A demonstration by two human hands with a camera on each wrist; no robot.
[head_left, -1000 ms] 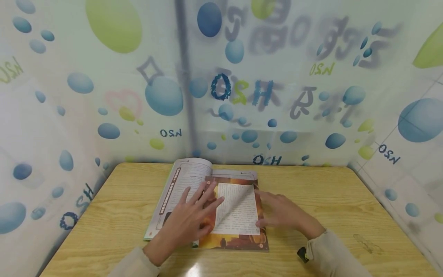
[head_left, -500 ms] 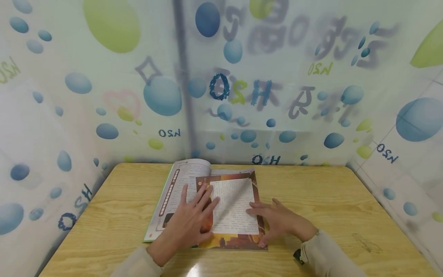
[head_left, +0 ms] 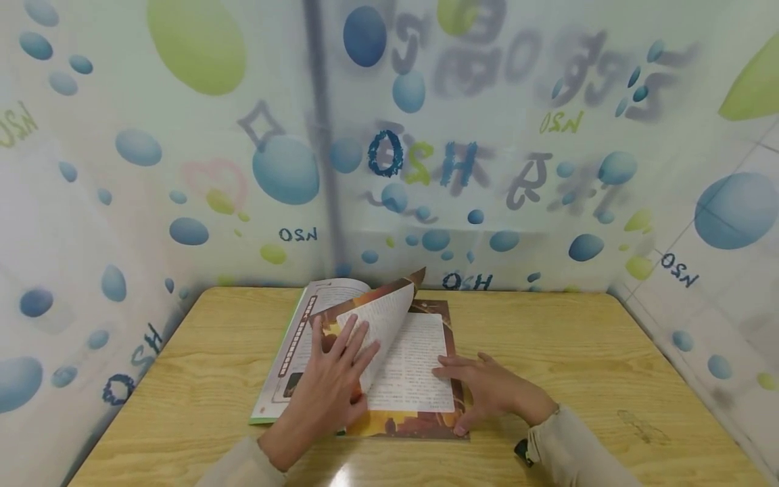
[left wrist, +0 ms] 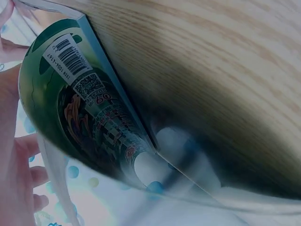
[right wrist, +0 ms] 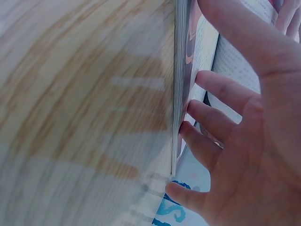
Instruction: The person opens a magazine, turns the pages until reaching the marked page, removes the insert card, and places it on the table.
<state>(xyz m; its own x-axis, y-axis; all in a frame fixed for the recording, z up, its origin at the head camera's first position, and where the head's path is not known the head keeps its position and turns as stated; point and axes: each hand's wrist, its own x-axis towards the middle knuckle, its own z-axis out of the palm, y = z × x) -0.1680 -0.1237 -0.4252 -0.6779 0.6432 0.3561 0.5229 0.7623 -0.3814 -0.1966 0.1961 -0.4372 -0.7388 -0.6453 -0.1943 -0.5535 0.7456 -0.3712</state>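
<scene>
Magazine beneath left hand, right hand at its edge, each grip wide, table beyond.

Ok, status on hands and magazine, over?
Left hand spread over raised page, partly covering it. Right hand on magazine's right side. Magazine lies open.

A pale yellow wood-grain table with rounded far corners sits before a whitish back wall printed with blue and green drops and mirrored H2O lettering. Similarly patterned side walls flank it; a white light reflection gleams on the tabletop.
</scene>
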